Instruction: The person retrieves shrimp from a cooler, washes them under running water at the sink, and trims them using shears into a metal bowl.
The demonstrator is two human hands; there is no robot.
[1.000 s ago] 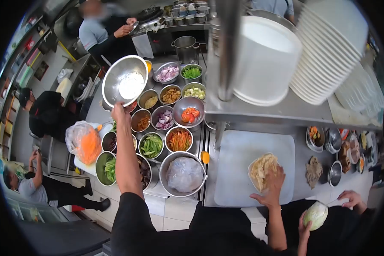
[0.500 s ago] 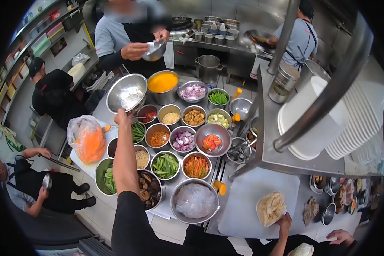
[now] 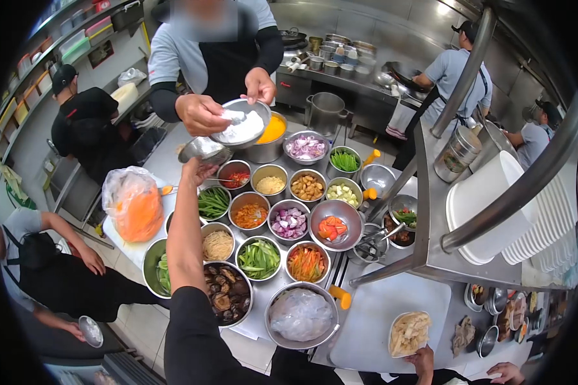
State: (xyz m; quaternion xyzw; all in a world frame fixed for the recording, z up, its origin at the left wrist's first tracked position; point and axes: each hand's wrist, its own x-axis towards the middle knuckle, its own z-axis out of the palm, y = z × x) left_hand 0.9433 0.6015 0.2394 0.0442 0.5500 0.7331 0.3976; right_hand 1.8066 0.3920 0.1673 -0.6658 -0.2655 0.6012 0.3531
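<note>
My left hand point(image 3: 199, 170) reaches out over the left of the counter, closed on the near side of a metal mixing bowl point(image 3: 219, 156). Part of that bowl is hidden under another bowl point(image 3: 263, 110) containing white powder point(image 3: 241, 128), which a person across the counter holds. That person's fingers point(image 3: 202, 115) pinch something white at the powder, too unclear to name. Just beyond my wrist stand metal tubs of chopped red chilli point(image 3: 236, 179), green beans point(image 3: 213, 203) and minced garlic point(image 3: 270, 185). My right hand is out of view.
A bag of orange shreds point(image 3: 135, 208) lies left of my arm. Close below are a mushroom tub point(image 3: 225, 295) and a bag-filled bowl point(image 3: 302, 314). At lower right, another person's hand point(image 3: 422, 360) touches a food-filled dish point(image 3: 410, 333). A metal shelf point(image 3: 433, 256) juts in.
The person opposite has leaned in and lowered the powder bowl over mine. My bowl, earlier showing its inside, now sits lower and partly covered. At left, another person has come closer.
</note>
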